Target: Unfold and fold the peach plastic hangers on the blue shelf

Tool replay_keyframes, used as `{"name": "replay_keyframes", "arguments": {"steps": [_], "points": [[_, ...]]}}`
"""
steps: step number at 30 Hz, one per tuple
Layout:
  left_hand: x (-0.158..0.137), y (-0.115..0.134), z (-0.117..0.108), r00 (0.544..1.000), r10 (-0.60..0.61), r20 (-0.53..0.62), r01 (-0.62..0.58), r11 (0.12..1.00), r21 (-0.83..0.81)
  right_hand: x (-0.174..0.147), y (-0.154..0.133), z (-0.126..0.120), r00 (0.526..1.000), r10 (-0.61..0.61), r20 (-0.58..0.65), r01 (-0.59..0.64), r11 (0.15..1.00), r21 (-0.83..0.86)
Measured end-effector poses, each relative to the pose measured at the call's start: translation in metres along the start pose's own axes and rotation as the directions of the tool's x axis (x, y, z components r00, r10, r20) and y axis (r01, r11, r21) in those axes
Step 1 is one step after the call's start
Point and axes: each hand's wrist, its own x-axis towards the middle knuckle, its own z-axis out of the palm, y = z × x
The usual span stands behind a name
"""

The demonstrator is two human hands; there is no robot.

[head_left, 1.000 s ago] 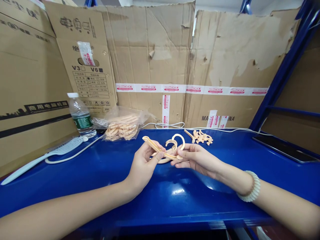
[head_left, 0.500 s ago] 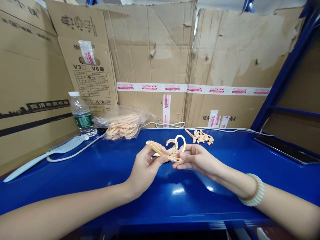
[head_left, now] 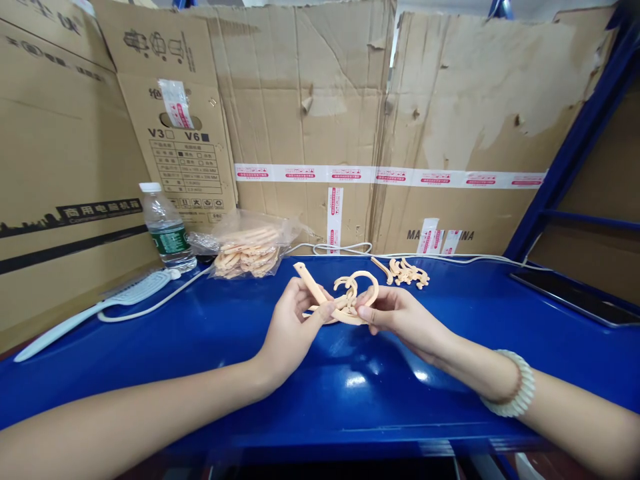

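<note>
In the head view my left hand [head_left: 295, 320] is closed, thumb and fingers pinching a beige curved plastic strip [head_left: 310, 283], which looks like a clothes hanger arm and has a small hole at its upper end. My right hand [head_left: 400, 312] pinches a beige hanger hook [head_left: 369, 275] near its base, its loop curving upward. The hook's base and the strip's lower end meet between my hands; whether they are joined I cannot tell. Behind them lie more beige hanger pieces [head_left: 344, 283], partly hidden by my fingers.
On the blue table [head_left: 330, 400], a pile of small beige hooks [head_left: 405, 272] sits at the back right. A clear bag of beige pieces [head_left: 247, 257], a water bottle [head_left: 169, 233] and a pale hairbrush [head_left: 145, 288] are left. A dark phone-like slab [head_left: 575, 299] lies right; cardboard [head_left: 310, 127] stands behind.
The strip has turned over in my hands, showing its smooth face instead of its grooved side. The hook's loop has shifted slightly right with my right hand.
</note>
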Motion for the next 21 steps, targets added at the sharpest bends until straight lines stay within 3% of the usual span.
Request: {"name": "replay_keyframes", "arguments": {"steps": [4, 9, 11, 13, 14, 15, 17, 18, 19, 21], "points": [[-0.003, -0.007, 0.002, 0.993, -0.081, 0.087, 0.081, 0.997, 0.009, -0.001, 0.004, 0.004, 0.999, 0.014, 0.035, -0.015, 0.999, 0.030], [-0.007, -0.004, 0.007, 0.949, -0.233, 0.212, 0.233, 0.972, 0.027, 0.000, 0.004, 0.006, 0.995, 0.026, 0.092, -0.024, 0.999, -0.022], [-0.007, -0.001, 0.007, 0.943, -0.269, 0.193, 0.276, 0.961, -0.009, 0.006, -0.002, -0.005, 0.993, -0.030, 0.114, 0.038, 0.997, -0.069], [-0.006, 0.000, 0.008, 0.932, -0.314, 0.183, 0.329, 0.942, -0.058, 0.017, -0.011, -0.026, 0.980, -0.176, 0.088, 0.192, 0.954, -0.230], [-0.006, 0.001, 0.007, 0.925, -0.333, 0.184, 0.352, 0.932, -0.081, 0.023, -0.015, -0.040, 0.958, -0.279, 0.073, 0.285, 0.882, -0.374], [-0.006, 0.001, 0.007, 0.918, -0.349, 0.190, 0.372, 0.922, -0.102, 0.029, -0.018, -0.055, 0.923, -0.374, 0.088, 0.357, 0.752, -0.553], [-0.005, 0.001, 0.006, 0.905, -0.375, 0.201, 0.405, 0.903, -0.142, 0.042, -0.020, -0.087, 0.870, -0.427, 0.246, 0.402, 0.326, -0.856], [-0.005, 0.000, 0.006, 0.900, -0.388, 0.197, 0.420, 0.893, -0.163, 0.048, -0.018, -0.102, 0.861, -0.394, 0.321, 0.402, 0.142, -0.905], [-0.004, 0.000, 0.006, 0.895, -0.403, 0.192, 0.436, 0.881, -0.184, 0.054, -0.015, -0.114, 0.862, -0.349, 0.368, 0.400, 0.021, -0.916], [-0.003, -0.001, 0.005, 0.886, -0.428, 0.177, 0.460, 0.859, -0.226, 0.064, -0.006, -0.132, 0.870, -0.281, 0.406, 0.395, -0.097, -0.914]]}}
